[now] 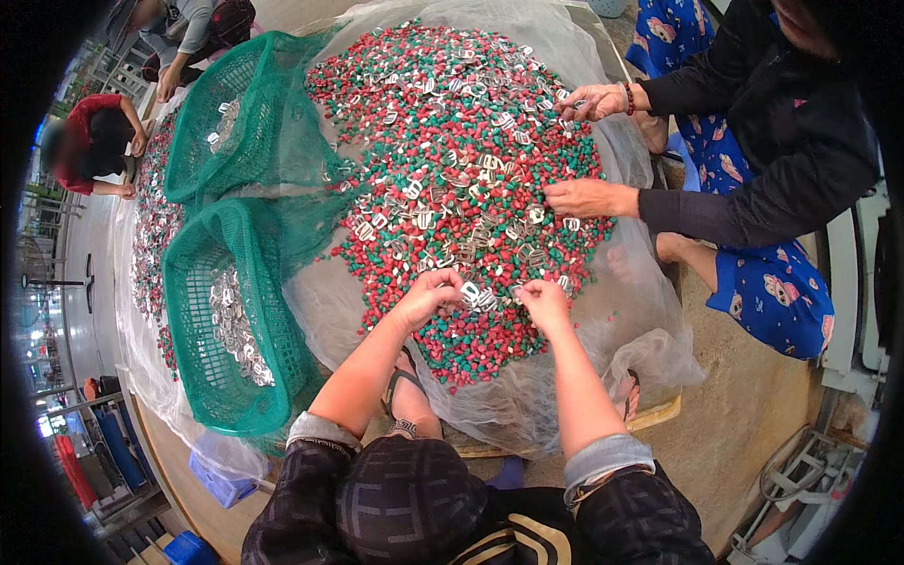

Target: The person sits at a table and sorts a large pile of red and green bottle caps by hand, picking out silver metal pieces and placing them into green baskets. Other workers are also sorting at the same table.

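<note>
- I am pinching a slotted metal buckle (470, 293) with the left hand (429, 296), thumb and fingertips drawing narrow at its left edge.
- I am holding the right hand (543, 306) just to the right of that buckle, its thumb and fingers bunching close together; I cannot tell whether they are gripping anything.
- More metal buckles (486, 301) are clustering between my two hands, over the near part of a broad heap of red and green pebble-like pieces (461, 353).
- Other loose buckles (466, 252) are lying scattered across this heap, some just beyond my hands and many farther off.
- A sheer white mesh sheet (527, 414) is spreading beneath the heap and bunching at the near right.
- To the left, a near green plastic basket (193, 377) is holding a pile of buckles (234, 330), and a far green basket (256, 118) is holding a smaller pile (224, 127).
- On the right, a co-worker in black sleeves (702, 215) is reaching both hands (591, 198) over the heap.
- At the far left, a person in a red shirt (94, 137) is bending toward another heap (155, 217).
</note>
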Tool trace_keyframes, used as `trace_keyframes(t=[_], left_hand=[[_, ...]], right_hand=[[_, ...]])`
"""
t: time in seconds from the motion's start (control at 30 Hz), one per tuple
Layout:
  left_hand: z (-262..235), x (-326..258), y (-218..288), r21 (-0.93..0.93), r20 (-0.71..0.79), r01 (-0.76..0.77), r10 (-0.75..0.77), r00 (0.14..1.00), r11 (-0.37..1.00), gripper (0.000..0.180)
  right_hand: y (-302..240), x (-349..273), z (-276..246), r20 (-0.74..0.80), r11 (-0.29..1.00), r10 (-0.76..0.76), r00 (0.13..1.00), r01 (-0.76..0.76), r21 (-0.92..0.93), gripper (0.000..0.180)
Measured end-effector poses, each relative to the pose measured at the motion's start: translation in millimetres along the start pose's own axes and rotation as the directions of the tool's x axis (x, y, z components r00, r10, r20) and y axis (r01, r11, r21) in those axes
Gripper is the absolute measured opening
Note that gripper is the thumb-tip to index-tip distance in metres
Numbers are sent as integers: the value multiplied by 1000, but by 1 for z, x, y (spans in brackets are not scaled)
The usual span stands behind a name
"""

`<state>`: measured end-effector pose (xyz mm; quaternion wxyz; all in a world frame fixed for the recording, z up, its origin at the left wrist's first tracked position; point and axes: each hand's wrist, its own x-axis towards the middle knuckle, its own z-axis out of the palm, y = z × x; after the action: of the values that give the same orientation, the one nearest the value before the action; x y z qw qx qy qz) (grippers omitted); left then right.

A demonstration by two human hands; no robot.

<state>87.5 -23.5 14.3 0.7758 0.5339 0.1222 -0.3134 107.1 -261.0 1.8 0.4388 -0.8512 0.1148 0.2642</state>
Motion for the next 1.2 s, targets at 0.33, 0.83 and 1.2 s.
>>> trace_keyframes(t=[0.33,0.83,1.2], left_hand=[[19,1,13,110,-121,-2,15,993,994,25],[10,9,5,212,-59,-15,29,998,977,14],[45,23,-21,986,-37,-17,317,948,168,22]], right_hand=[[-26,-9,4,468,732,93,879,-379,566,15],[2,-14,-7,600,67,-31,799,-597,799,60],[14,-11,-14,632,72,-125,764,-629,774,47]])
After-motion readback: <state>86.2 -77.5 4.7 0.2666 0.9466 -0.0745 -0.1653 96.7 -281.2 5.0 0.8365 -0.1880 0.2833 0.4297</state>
